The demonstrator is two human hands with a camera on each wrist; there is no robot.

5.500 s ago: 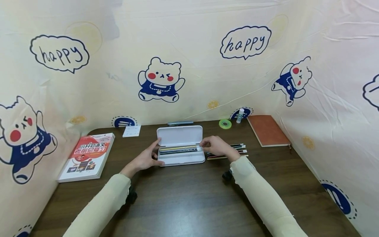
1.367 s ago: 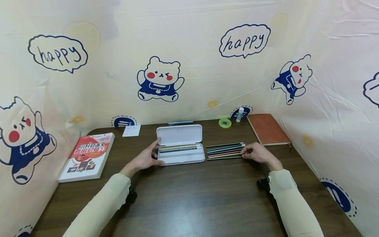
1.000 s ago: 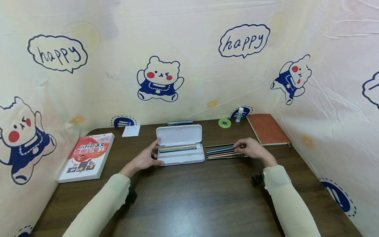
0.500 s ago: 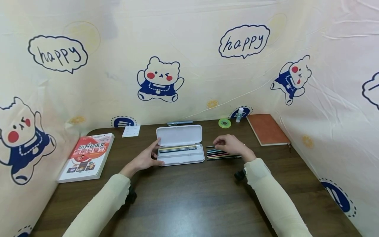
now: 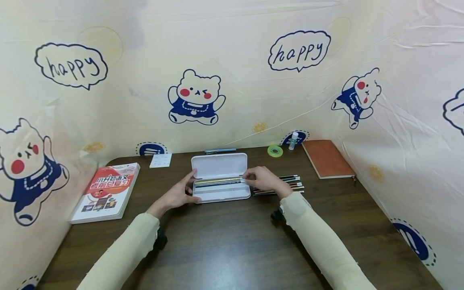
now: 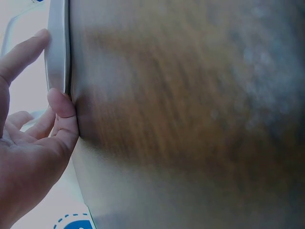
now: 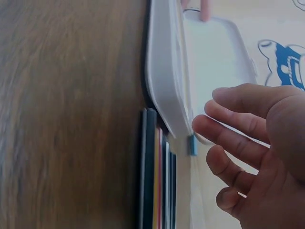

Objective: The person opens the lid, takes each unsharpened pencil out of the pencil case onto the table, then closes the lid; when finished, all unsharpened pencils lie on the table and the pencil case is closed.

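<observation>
A white pencil case (image 5: 219,197) lies with its lid folded back, in the middle of the dark table. Several pencils (image 5: 217,182) lie lengthwise in its rear part. My left hand (image 5: 175,195) grips the case's left end, thumb at the front corner and a finger by the lid. Over the right end of the case is my right hand (image 5: 263,179), fingertips right at the ends of those pencils. In the right wrist view its fingers are loosely bent and apart, with nothing showing between them. Beneath that forearm, a row of pencils (image 7: 157,186) lies beside the case, partly hidden in the head view.
A thick book (image 5: 105,193) lies at the left and a white paper (image 5: 160,160) behind it. Pens (image 5: 220,151) lie behind the lid. Toward the back right are a green tape roll (image 5: 275,151), a glue stick (image 5: 293,141) and a brown notebook (image 5: 329,159).
My right hand has gone left, from the row of pencils to the right end of the pencil case. My left hand has stayed at the case's left end.
</observation>
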